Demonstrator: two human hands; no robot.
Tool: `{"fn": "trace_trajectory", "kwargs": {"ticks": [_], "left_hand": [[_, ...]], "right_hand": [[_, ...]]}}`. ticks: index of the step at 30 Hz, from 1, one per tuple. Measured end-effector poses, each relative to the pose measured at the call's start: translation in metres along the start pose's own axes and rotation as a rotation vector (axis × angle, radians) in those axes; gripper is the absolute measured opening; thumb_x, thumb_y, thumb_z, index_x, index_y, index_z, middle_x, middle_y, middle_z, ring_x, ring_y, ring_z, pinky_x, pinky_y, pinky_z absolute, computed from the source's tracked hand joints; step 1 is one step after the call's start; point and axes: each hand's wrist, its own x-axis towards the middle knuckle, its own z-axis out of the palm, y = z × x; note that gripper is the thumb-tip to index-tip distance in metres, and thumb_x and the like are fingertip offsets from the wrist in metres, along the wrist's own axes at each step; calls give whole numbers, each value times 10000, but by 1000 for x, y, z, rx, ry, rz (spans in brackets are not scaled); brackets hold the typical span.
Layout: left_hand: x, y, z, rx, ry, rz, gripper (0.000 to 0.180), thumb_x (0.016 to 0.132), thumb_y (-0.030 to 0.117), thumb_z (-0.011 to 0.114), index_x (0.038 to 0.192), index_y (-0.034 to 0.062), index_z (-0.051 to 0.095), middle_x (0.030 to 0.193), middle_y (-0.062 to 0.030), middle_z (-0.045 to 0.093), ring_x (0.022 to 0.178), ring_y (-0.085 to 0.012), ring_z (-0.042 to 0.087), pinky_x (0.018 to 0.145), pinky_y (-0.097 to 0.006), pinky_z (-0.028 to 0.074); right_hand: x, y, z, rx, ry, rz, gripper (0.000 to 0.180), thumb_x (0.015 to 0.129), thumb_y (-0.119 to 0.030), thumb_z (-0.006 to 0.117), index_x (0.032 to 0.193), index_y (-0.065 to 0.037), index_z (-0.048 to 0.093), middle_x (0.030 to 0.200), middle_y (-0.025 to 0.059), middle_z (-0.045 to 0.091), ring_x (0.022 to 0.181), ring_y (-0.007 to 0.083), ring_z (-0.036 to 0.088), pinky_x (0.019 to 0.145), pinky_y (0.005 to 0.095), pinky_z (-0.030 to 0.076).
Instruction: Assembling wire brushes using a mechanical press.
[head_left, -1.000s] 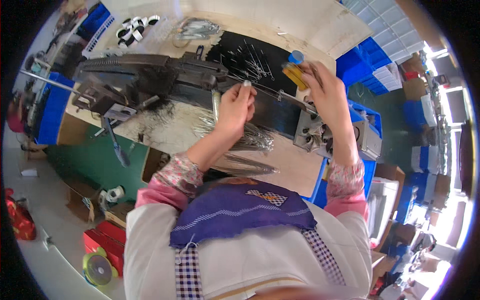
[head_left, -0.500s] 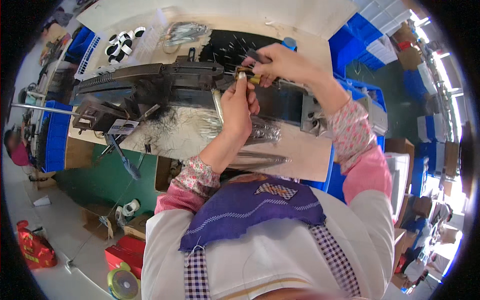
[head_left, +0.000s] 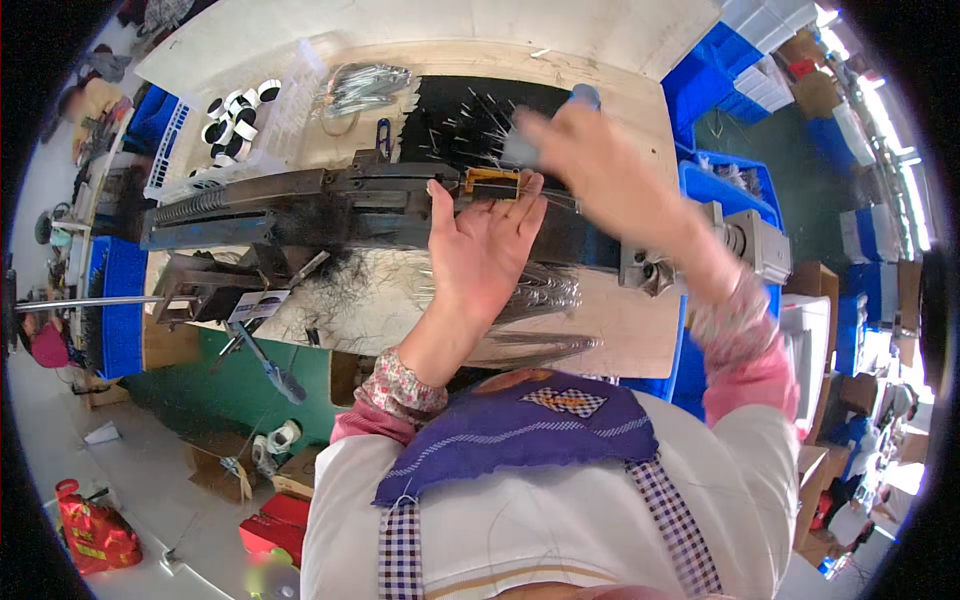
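A long dark metal machine (head_left: 300,205) lies across the bench, strewn with dark bristles. My left hand (head_left: 482,235) rests at its right part, palm up, thumb apart and fingers stretched. Its fingertips are beside a yellow brass-coloured frame piece (head_left: 490,178) set on the machine. My right hand (head_left: 590,160) is smeared by motion above the machine's right end; a greyish blur shows by its fingers, and I cannot make out whether it is held. Behind it a black mat (head_left: 430,125) carries several thin metal pins (head_left: 480,115).
At the back left, a clear plastic basket (head_left: 275,150) holds black-and-white rings (head_left: 240,115). Next to it lies a bundle of thin wires (head_left: 370,85). More wire pieces (head_left: 545,295) lie in front of the machine. A metal chuck (head_left: 650,270) and blue bins (head_left: 740,185) stand at right.
My left hand has gone from a pinch to stretched fingers, palm up. My right hand has come away from the brass-coloured piece and moved up and right, blurred. The view has shifted slightly.
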Motion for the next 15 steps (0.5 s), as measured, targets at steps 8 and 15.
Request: {"fn": "trace_trajectory", "kwargs": {"ticks": [8,15], "left_hand": [[-8,-6,-8,94,-29,103,702,955,577,340,1291,-38,392,1331,-129,449,1248,-244,421,1108,-386,285],[-11,-6,-13,239,-11,148,616,963,545,361,1218,-11,433,1281,-118,472,1253,-249,416,1121,-393,269]], "right_hand": [[3,-5,14,300,42,200,124,764,-130,665,875,-117,720,754,58,610,763,221,596,753,340,405],[14,-13,21,180,-7,20,120,768,-139,657,869,-112,716,787,39,617,783,218,600,807,349,380]]}}
